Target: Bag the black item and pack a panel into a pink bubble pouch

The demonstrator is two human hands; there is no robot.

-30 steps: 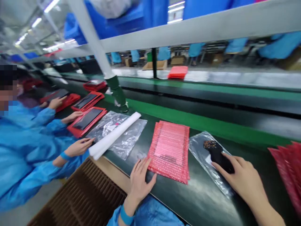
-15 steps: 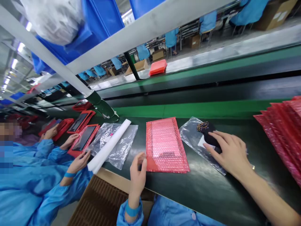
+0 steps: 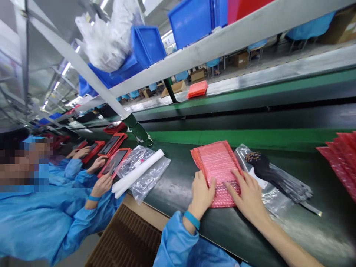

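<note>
A red bubble bag [image 3: 218,157] lies on the dark bench in front of me, a darker shape showing through its lower half. My left hand [image 3: 202,191] is closed on its left edge, thumb on top and fingers along the side. Resting on the bag's right side is my right hand [image 3: 247,194], open, with thumb and index finger apart. Just right of that hand, a bundle of black flat cables [image 3: 274,176] with gold-coloured ends lies on a clear plastic bag [image 3: 278,202] beside a white label.
More red bubble bags [image 3: 342,159] are stacked at the far right. A white foam roll [image 3: 139,172] lies over a clear bag [image 3: 154,174] to the left. Beyond it, a co-worker's hands [image 3: 101,185] handle a dark panel on red wrap. A brown carton [image 3: 125,237] stands below the bench edge.
My right hand has left the black cables and come to the red bag. My left hand has moved onto the bag's left edge. The bag has turned slightly. The view has shifted.
</note>
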